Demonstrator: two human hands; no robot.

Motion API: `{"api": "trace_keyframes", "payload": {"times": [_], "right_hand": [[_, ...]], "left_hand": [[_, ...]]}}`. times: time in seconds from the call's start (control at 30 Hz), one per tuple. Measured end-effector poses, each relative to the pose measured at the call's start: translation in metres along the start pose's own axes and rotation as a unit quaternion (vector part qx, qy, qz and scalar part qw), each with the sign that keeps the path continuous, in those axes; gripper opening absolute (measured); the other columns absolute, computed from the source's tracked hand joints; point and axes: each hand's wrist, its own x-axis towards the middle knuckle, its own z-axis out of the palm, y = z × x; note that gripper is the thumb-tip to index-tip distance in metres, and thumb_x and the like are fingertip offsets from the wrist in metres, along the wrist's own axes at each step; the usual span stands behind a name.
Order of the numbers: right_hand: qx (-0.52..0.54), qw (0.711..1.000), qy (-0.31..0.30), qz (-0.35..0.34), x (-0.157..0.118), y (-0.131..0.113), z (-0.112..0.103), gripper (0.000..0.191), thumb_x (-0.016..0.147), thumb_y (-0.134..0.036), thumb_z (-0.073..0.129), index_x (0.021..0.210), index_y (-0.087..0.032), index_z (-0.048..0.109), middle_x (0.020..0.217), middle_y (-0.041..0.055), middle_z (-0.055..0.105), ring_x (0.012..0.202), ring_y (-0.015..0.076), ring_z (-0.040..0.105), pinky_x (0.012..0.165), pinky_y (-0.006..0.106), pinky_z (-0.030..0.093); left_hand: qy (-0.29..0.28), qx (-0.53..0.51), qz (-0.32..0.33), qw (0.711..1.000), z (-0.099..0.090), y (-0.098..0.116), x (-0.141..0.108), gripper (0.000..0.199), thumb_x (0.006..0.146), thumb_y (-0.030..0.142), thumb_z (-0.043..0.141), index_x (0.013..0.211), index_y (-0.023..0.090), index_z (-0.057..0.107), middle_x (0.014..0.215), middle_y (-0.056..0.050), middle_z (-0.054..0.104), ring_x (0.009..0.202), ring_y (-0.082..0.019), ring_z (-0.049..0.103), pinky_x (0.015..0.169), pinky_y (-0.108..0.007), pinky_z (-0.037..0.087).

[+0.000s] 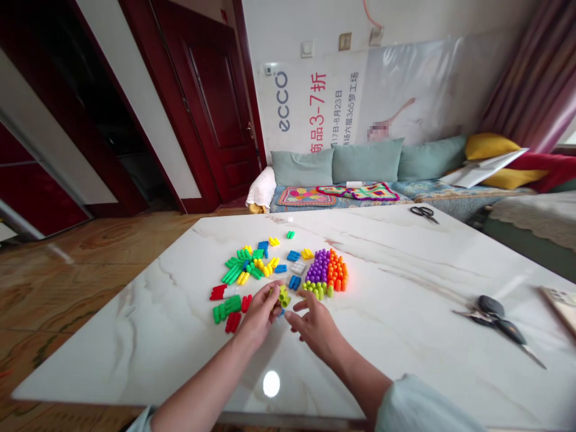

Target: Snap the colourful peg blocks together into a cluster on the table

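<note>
The left hand (261,309) holds a lime block (283,296), the right hand (315,326) hovers just beside it, with purple pegs (318,267) and orange pegs (337,271) beyond the right hand, red blocks (233,322) and green blocks (227,308) left of the left, and scissors (425,213) far beyond both.

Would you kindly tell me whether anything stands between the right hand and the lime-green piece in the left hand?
Nothing visible does: only a gap shows between the right hand and the lime-green piece, which the left hand holds from the opposite side.
</note>
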Motion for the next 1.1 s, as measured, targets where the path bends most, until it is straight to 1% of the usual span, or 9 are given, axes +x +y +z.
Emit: {"api": "trace_keyframes", "payload": {"times": [0.13,0.27,0.4,0.53,0.67,0.77,0.87,0.97,1.1], "right_hand": [[0.199,0.978,-0.041,0.042,0.007,0.005,0.006,0.052,0.081,-0.049,0.054,0.118,-0.013,0.046,0.086,0.0056,0.064,0.062,0.0139,0.065,0.051,0.024,0.051],[0.204,0.978,-0.012,0.033,0.011,0.008,0.002,0.051,0.071,-0.046,0.066,0.107,-0.013,0.052,0.069,-0.0011,0.060,0.054,0.0117,0.060,0.046,0.022,0.048],[0.131,0.991,0.024,0.011,0.013,0.012,-0.003,0.038,0.069,-0.040,0.065,0.094,-0.013,0.056,0.069,0.0003,0.062,0.049,0.0113,0.058,0.041,0.021,0.041],[0.019,0.999,0.031,-0.014,0.012,0.019,-0.006,0.025,0.078,-0.040,0.055,0.079,-0.015,0.060,0.066,0.0004,0.063,0.042,0.0090,0.051,0.043,0.022,0.038],[-0.128,0.990,0.035,-0.043,0.007,0.024,-0.018,0.018,0.074,-0.032,0.061,0.066,-0.016,0.061,0.062,0.0000,0.061,0.056,0.0112,0.054,0.051,0.021,0.035],[-0.210,0.976,0.031,-0.037,0.003,0.025,-0.038,0.009,0.071,-0.026,0.065,0.072,-0.017,0.066,0.069,0.0007,0.065,0.066,0.0133,0.056,0.058,0.022,0.036],[-0.326,0.944,0.054,0.004,0.001,0.027,-0.062,0.013,0.069,-0.021,0.065,0.082,-0.019,0.068,0.079,0.0031,0.068,0.073,0.0161,0.059,0.061,0.024,0.036],[-0.400,0.913,0.067,0.039,0.003,0.032,-0.081,0.019,0.071,-0.020,0.063,0.090,-0.020,0.068,0.088,0.0053,0.070,0.079,0.0187,0.061,0.062,0.024,0.035],[-0.397,0.914,0.074,0.034,0.008,0.038,-0.086,0.021,0.074,-0.017,0.059,0.092,-0.020,0.068,0.091,0.0051,0.070,0.080,0.0181,0.062,0.065,0.024,0.037]], "left_hand": [[-0.040,-0.082,-0.030,0.995,0.006,-0.007,-0.018,0.048,0.068,0.045,0.078,0.103,0.018,0.061,0.081,0.000,0.059,0.065,-0.007,0.053,0.061,-0.020,0.044],[-0.058,-0.039,-0.023,0.997,0.008,-0.005,-0.022,0.046,0.072,0.040,0.075,0.110,0.017,0.061,0.088,-0.002,0.061,0.066,-0.007,0.053,0.062,-0.020,0.042],[-0.034,0.007,-0.013,0.999,0.010,-0.004,-0.024,0.043,0.071,0.034,0.073,0.110,0.017,0.062,0.108,-0.006,0.061,0.072,-0.008,0.054,0.062,-0.019,0.042],[-0.026,0.084,0.001,0.996,0.012,-0.007,-0.025,0.035,0.074,0.028,0.065,0.107,0.016,0.061,0.102,-0.005,0.063,0.068,-0.009,0.055,0.058,-0.020,0.041],[-0.048,0.219,0.051,0.973,0.011,-0.011,-0.025,0.030,0.074,0.019,0.059,0.104,0.018,0.062,0.101,-0.004,0.065,0.074,-0.013,0.058,0.061,-0.023,0.045],[-0.093,0.309,0.105,0.941,0.006,-0.014,-0.022,0.026,0.075,0.014,0.057,0.098,0.019,0.066,0.096,-0.004,0.068,0.087,-0.017,0.062,0.076,-0.027,0.048],[-0.111,0.379,0.157,0.905,-0.002,-0.017,-0.016,0.024,0.074,0.010,0.056,0.094,0.019,0.068,0.095,-0.005,0.068,0.090,-0.019,0.062,0.083,-0.030,0.048],[-0.092,0.413,0.195,0.885,-0.011,-0.019,-0.006,0.027,0.073,0.008,0.055,0.095,0.018,0.067,0.098,-0.006,0.068,0.089,-0.019,0.063,0.085,-0.033,0.048],[-0.039,0.425,0.208,0.880,-0.017,-0.016,0.002,0.029,0.074,0.007,0.053,0.097,0.018,0.067,0.097,-0.006,0.068,0.088,-0.019,0.064,0.084,-0.034,0.049]]}}
